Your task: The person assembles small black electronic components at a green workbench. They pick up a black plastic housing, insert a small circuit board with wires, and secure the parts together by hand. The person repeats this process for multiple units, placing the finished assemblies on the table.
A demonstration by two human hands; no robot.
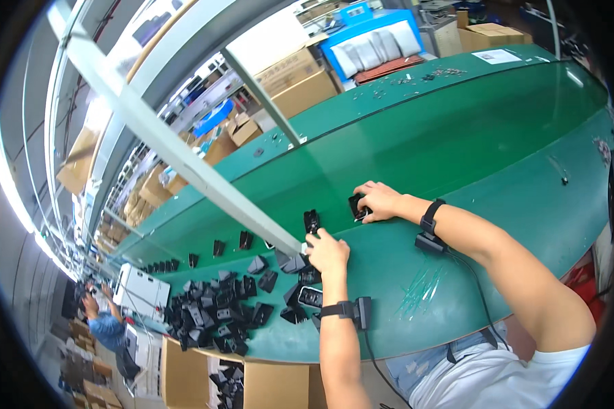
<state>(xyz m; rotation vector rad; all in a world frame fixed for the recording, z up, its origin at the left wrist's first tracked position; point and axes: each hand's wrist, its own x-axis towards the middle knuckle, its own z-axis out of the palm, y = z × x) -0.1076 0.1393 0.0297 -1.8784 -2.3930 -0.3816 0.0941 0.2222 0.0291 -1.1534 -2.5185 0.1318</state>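
Observation:
My right hand (382,202) is over the green belt, fingers curled round a black plastic housing (356,206). To its left, my left hand (329,253) hovers at the belt's near edge with fingers spread and apart. Just beyond its fingertips stands another open black housing (312,220); whether they touch cannot be made out. Below the left hand, a black housing with a pale rim (311,296) lies on the green table. A large heap of black housings (215,307) spreads to the left.
A slanted metal post (205,174) rises close to my left hand. Black housings (245,240) stand in a row along the belt (416,160). Thin green strips (421,292) lie near me. A cardboard box (273,382) sits below the table edge. Another person (109,327) is far left.

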